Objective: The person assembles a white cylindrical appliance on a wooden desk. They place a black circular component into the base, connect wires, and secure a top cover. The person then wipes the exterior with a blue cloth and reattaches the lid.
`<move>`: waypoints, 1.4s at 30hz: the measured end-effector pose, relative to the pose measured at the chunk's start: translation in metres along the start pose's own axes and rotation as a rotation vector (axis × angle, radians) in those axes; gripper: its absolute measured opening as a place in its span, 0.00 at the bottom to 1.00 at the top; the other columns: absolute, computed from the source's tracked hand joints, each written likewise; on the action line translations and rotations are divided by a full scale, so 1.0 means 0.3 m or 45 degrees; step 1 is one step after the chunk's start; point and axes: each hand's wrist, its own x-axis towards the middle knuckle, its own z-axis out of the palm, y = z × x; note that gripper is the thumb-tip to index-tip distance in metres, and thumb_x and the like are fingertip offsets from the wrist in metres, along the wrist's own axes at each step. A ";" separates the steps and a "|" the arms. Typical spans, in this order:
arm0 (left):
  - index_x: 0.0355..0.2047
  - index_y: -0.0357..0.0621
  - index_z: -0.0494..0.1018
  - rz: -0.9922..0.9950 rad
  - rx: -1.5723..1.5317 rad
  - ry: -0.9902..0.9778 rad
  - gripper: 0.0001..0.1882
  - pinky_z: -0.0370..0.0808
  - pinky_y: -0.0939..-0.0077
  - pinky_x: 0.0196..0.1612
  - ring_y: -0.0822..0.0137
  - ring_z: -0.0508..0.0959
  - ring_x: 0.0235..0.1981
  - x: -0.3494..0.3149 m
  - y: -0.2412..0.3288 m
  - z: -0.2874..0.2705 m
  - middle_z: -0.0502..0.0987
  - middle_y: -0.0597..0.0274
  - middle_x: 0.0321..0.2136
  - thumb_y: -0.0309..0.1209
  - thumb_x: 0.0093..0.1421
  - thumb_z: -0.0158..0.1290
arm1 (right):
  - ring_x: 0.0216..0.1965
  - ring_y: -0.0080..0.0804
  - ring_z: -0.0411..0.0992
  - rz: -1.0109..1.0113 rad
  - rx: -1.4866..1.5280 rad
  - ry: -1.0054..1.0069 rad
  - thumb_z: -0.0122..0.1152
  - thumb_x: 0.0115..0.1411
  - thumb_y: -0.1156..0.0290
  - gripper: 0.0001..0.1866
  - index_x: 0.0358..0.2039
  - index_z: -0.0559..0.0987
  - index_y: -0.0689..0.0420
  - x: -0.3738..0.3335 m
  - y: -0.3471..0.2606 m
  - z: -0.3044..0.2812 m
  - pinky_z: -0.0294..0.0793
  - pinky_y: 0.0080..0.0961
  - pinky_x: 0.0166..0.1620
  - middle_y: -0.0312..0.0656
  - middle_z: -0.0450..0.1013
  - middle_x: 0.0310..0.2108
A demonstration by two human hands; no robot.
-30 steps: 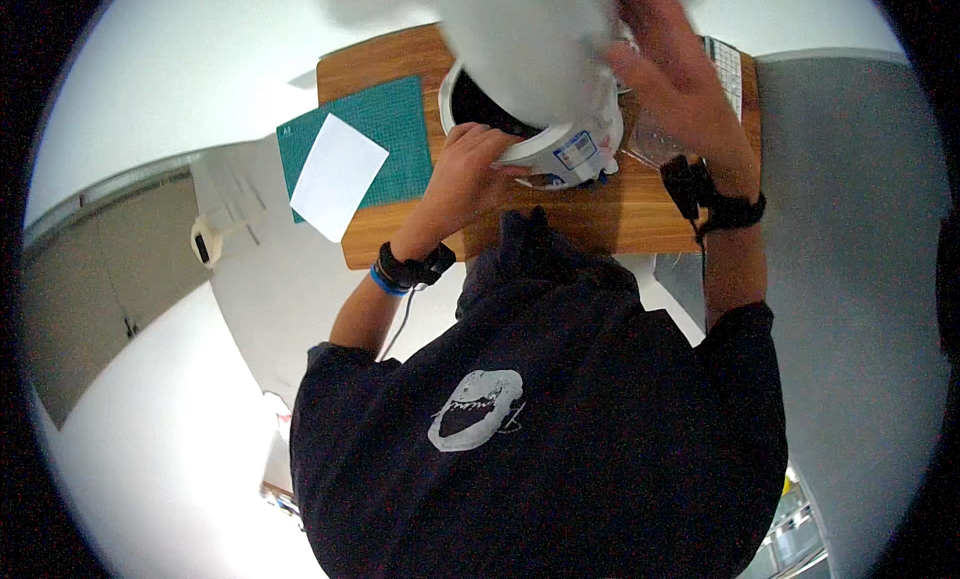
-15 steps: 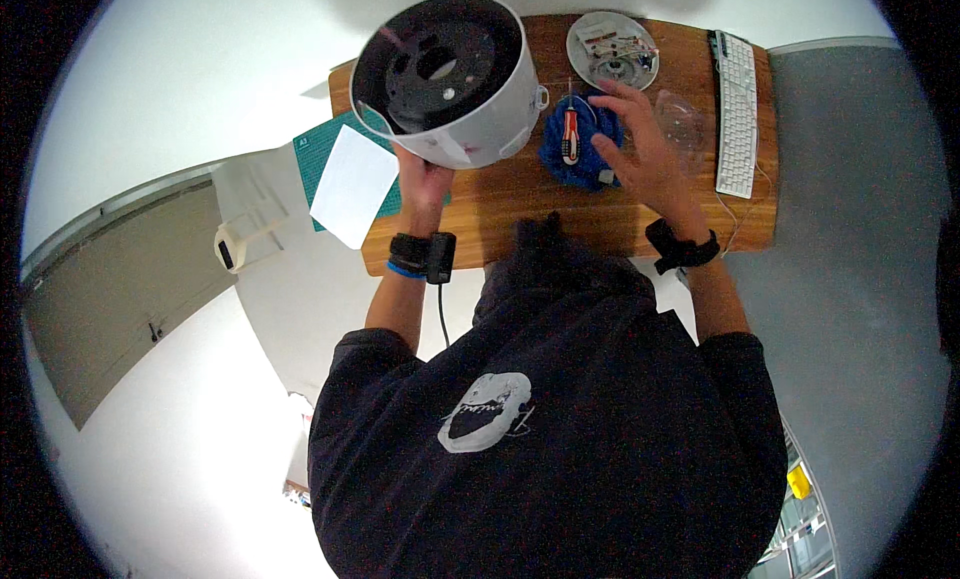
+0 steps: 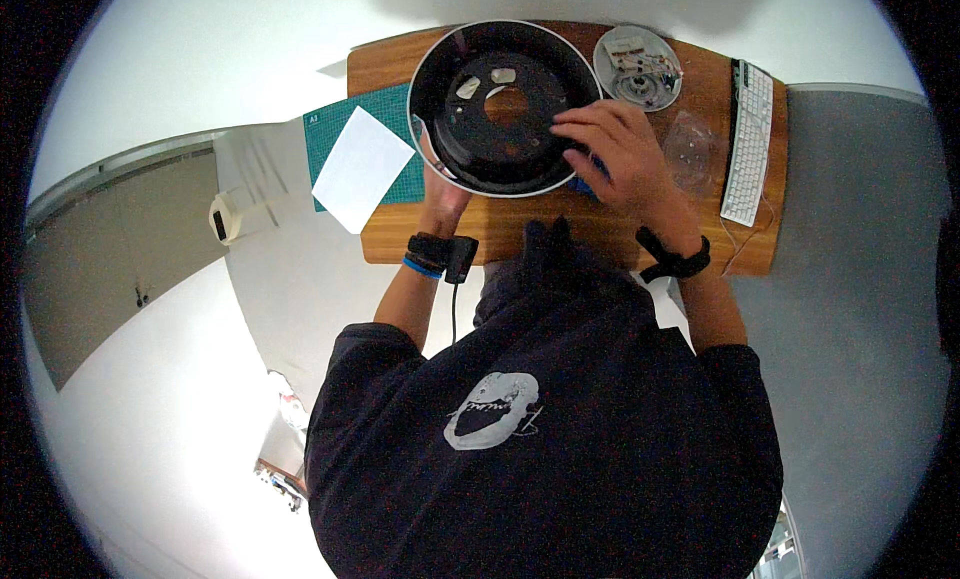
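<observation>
A round appliance housing, like a rice cooker shell, has a white rim and a black inside with a round hole in its bottom. It is turned with its opening upward over the table. My left hand is closed on its near left side, the fingers partly hidden by the shell. My right hand reaches over the right rim with fingers apart, nothing seen in them; whether they touch the shell I cannot tell. Beneath that hand a bit of blue cloth shows, the rest of it covered.
On the wooden table, a white sheet of paper lies over a green cutting mat at left. A white round plate with small parts and wires, a clear plastic tray and a white keyboard sit at right.
The housing has moved right and tipped so its opening faces up more fully. It now covers the screwdriver and most of the blue cloth. My right hand has come to its rim.
</observation>
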 end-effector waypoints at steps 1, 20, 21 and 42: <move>0.64 0.41 0.65 -0.158 -0.463 0.082 0.23 0.74 0.63 0.62 0.61 0.76 0.57 0.002 0.022 0.032 0.75 0.56 0.58 0.39 0.75 0.44 | 0.57 0.42 0.69 0.030 -0.066 -0.025 0.65 0.61 0.62 0.16 0.49 0.80 0.50 0.018 -0.033 -0.003 0.66 0.44 0.59 0.36 0.76 0.52; 0.64 0.44 0.66 -0.082 -0.059 0.251 0.31 0.79 0.59 0.58 0.56 0.79 0.54 0.009 0.054 0.097 0.76 0.51 0.57 0.54 0.75 0.34 | 0.37 0.46 0.69 0.355 -0.088 0.009 0.66 0.59 0.50 0.20 0.32 0.80 0.57 0.113 -0.214 0.151 0.68 0.44 0.42 0.44 0.75 0.31; 0.64 0.44 0.65 -0.074 -0.031 0.252 0.31 0.79 0.59 0.57 0.56 0.79 0.55 0.005 0.055 0.095 0.76 0.50 0.57 0.54 0.75 0.33 | 0.37 0.46 0.69 0.338 -0.085 0.032 0.67 0.59 0.50 0.20 0.32 0.80 0.57 0.111 -0.211 0.154 0.68 0.44 0.42 0.44 0.75 0.31; 0.59 0.39 0.69 -0.170 -0.334 0.323 0.26 0.78 0.60 0.54 0.57 0.81 0.48 0.028 -0.035 0.003 0.79 0.52 0.51 0.47 0.75 0.36 | 0.36 0.46 0.72 0.395 -0.061 -0.108 0.65 0.57 0.39 0.28 0.27 0.83 0.56 0.121 -0.159 0.220 0.67 0.45 0.45 0.47 0.76 0.27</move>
